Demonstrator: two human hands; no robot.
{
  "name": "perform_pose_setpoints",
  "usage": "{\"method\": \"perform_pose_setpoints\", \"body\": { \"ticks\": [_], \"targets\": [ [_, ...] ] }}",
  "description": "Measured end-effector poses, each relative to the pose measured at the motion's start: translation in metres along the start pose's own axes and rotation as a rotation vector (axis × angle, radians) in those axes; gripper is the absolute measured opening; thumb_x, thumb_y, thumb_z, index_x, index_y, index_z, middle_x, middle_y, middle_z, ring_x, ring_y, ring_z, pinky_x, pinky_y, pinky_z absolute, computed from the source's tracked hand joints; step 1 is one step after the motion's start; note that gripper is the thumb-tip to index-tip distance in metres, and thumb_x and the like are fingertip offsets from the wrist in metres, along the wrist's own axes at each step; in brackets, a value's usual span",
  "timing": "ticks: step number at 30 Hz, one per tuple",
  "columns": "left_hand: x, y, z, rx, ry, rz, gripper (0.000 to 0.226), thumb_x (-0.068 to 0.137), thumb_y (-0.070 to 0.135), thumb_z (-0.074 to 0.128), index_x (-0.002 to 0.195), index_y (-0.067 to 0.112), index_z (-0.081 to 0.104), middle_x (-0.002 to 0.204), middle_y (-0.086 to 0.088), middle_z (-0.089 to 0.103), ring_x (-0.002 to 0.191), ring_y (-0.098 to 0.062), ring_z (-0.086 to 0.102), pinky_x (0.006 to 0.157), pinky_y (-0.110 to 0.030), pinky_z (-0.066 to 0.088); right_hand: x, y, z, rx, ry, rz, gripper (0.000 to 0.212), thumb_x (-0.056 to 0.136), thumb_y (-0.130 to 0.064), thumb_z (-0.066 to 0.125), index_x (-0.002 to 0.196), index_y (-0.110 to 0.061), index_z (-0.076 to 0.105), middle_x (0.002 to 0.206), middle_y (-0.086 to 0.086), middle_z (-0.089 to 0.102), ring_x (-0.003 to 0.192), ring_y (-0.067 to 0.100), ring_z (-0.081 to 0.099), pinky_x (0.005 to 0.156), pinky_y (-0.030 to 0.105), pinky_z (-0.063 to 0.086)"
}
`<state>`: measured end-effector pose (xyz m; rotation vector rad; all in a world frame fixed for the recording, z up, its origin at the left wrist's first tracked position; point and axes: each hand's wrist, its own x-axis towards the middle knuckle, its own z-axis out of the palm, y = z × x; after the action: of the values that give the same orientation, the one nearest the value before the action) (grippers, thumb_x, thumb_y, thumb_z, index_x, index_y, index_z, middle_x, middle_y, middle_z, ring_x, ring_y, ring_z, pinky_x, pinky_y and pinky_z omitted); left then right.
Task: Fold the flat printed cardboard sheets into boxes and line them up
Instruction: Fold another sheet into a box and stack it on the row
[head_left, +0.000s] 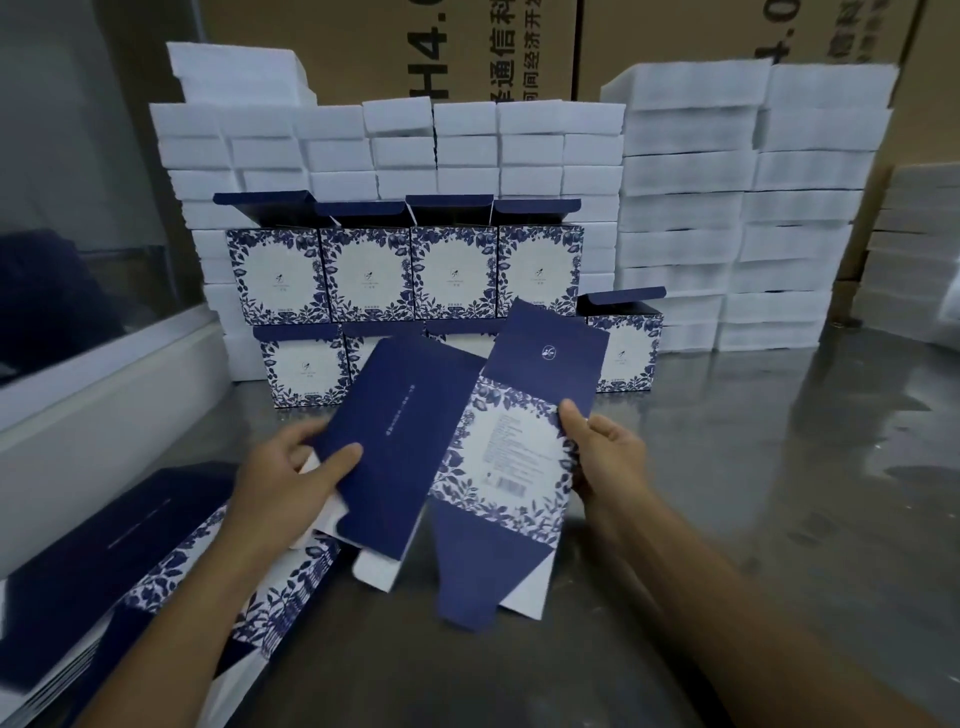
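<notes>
A flat cardboard sheet (467, 457), dark blue with a white and blue floral panel, hangs tilted above the table between both hands. My left hand (291, 478) grips its plain blue left panel, thumb on top. My right hand (602, 457) pinches the right edge of the floral panel. Its bottom flaps hang loose near the table. A stack of flat sheets (156, 561) lies at the lower left. Folded boxes (405, 275) with open top flaps stand in two rows behind, the lower row (301, 364) partly hidden by the sheet.
White foam blocks (685, 208) are piled high behind and beside the boxes. Brown cartons (467, 47) stand at the back. The steel table (779, 493) stretches to the right. A white ledge (104, 395) with a glass pane runs along the left.
</notes>
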<state>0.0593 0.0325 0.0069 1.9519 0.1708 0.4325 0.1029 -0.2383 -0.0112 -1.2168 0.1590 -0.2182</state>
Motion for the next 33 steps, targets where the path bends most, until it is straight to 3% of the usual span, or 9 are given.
{"method": "perform_pose_setpoints", "body": {
  "ticks": [6,10,14,18,20,24,28,30,33],
  "targets": [
    [-0.003,0.003,0.004,-0.414,-0.239,-0.251,0.019,0.092,0.012,0.061,0.107,0.001,0.067,0.103,-0.020,0.073,0.089,-0.034,0.070,0.087,-0.050,0.053,-0.004,-0.013,-0.014,0.280,-0.174,0.287,0.044,0.099,-0.032,0.057,0.128,0.000,0.062,0.119,0.024,0.069,0.111,0.043,0.067,0.097,0.057,0.050],
    [0.000,0.011,0.011,-0.483,-0.336,-0.302,0.025,0.092,0.002,0.054,0.116,-0.001,0.061,0.087,-0.016,0.075,0.068,-0.023,0.072,0.052,-0.026,0.055,-0.007,-0.016,-0.015,0.353,-0.210,0.320,0.041,0.099,-0.017,0.047,0.138,-0.005,0.055,0.112,0.023,0.072,0.095,0.041,0.073,0.070,0.048,0.061],
    [-0.001,0.011,0.015,-0.753,-0.306,-0.327,0.035,0.091,0.001,0.046,0.117,0.017,0.064,0.102,-0.009,0.075,0.077,-0.022,0.074,0.053,-0.027,0.058,-0.008,-0.018,-0.012,0.283,-0.158,0.313,0.031,0.102,-0.013,0.048,0.119,0.009,0.060,0.063,0.012,0.072,0.049,0.023,0.070,0.037,0.028,0.051],
    [-0.006,0.006,0.024,-0.925,-0.277,-0.405,0.034,0.088,0.004,0.051,0.120,0.009,0.062,0.108,-0.015,0.072,0.088,-0.030,0.071,0.062,-0.037,0.061,-0.014,-0.016,-0.009,0.409,-0.197,0.444,0.040,0.101,-0.028,0.049,0.091,0.003,0.073,0.082,0.023,0.075,0.061,0.036,0.073,0.044,0.046,0.057],
    [-0.006,0.005,0.027,-0.977,-0.293,-0.356,0.036,0.078,0.008,0.057,0.113,0.004,0.061,0.106,-0.016,0.070,0.090,-0.031,0.070,0.064,-0.038,0.060,-0.015,-0.015,-0.006,0.493,-0.202,0.435,0.043,0.100,-0.036,0.049,0.110,0.002,0.068,0.104,0.025,0.074,0.079,0.039,0.074,0.060,0.050,0.061],
    [-0.008,0.003,0.029,-1.019,-0.336,-0.250,0.019,0.074,0.019,0.060,0.085,0.012,0.074,0.106,-0.015,0.070,0.099,-0.032,0.068,0.070,-0.039,0.059,-0.017,-0.013,0.000,0.657,-0.232,0.385,0.047,0.101,-0.046,0.048,0.122,-0.006,0.063,0.102,0.021,0.075,0.071,0.037,0.074,0.049,0.044,0.058],
    [-0.012,0.008,0.034,-1.066,-0.362,-0.220,0.028,0.076,0.028,0.059,0.099,0.014,0.066,0.104,-0.011,0.068,0.099,-0.031,0.064,0.070,-0.039,0.057,-0.020,-0.014,0.012,0.707,-0.112,0.266,0.060,0.097,-0.058,0.049,0.145,-0.022,0.048,0.132,0.013,0.063,0.106,0.039,0.067,0.071,0.052,0.062],
    [-0.016,0.014,0.038,-1.064,-0.394,-0.174,0.018,0.079,0.032,0.055,0.083,0.019,0.067,0.091,-0.004,0.067,0.090,-0.026,0.063,0.066,-0.036,0.054,-0.020,-0.012,0.018,0.622,-0.101,0.141,0.063,0.096,-0.063,0.045,0.149,-0.030,0.040,0.117,0.006,0.065,0.107,0.032,0.067,0.086,0.048,0.057],
    [-0.025,0.021,0.045,-1.066,-0.441,-0.150,0.021,0.080,0.039,0.057,0.073,0.019,0.062,0.097,-0.012,0.057,0.089,-0.031,0.051,0.076,-0.038,0.045,-0.037,-0.016,0.030,0.408,-0.171,-0.028,0.049,0.090,-0.070,0.040,0.131,-0.045,0.052,0.079,-0.010,0.056,0.069,0.006,0.065,0.065,0.026,0.055]
  ]
}}
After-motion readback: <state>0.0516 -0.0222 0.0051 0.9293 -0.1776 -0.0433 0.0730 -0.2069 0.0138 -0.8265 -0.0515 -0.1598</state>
